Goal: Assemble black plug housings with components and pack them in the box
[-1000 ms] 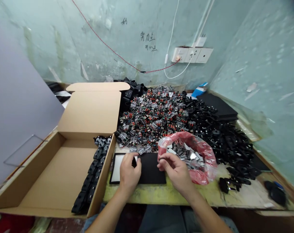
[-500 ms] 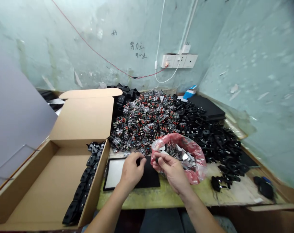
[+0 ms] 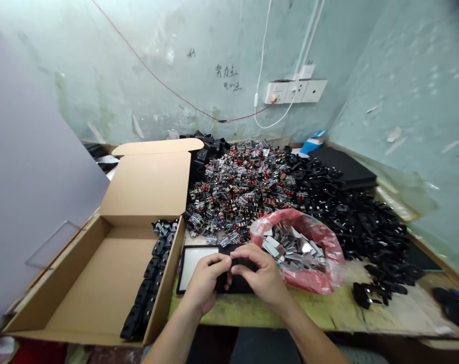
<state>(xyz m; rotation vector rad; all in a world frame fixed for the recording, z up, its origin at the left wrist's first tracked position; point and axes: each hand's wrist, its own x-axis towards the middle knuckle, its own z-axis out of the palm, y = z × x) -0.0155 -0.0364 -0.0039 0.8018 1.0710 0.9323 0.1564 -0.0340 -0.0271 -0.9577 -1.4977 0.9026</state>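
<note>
My left hand (image 3: pixel 208 283) and my right hand (image 3: pixel 262 273) meet at the fingertips, thumbs and forefingers pinched together. Whatever lies between them is too small and covered to make out. Beneath them is a flat black mat (image 3: pixel 240 287), with a white panel in a black frame (image 3: pixel 196 264) at its left. Just right of my right hand sits a red and clear plastic bag (image 3: pixel 333 255), its mouth rolled open around many flat silvery metal pieces (image 3: pixel 292 247). Behind my hands rises a heap of small circuit boards (image 3: pixel 244 177) with red and silver parts.
On the left, an open cardboard box (image 3: pixel 81 278) holds rows of black plastic parts (image 3: pixel 149 278) along its right wall. A large pile of black plug-like parts (image 3: pixel 354 217) spreads right. Loose black pieces with metal prongs (image 3: pixel 366 294) lie near the front. Sockets (image 3: pixel 295 92) are on the wall.
My right hand has moved left from the bag's edge and now meets my left hand. The whole view has shifted, so the scene sits further right.
</note>
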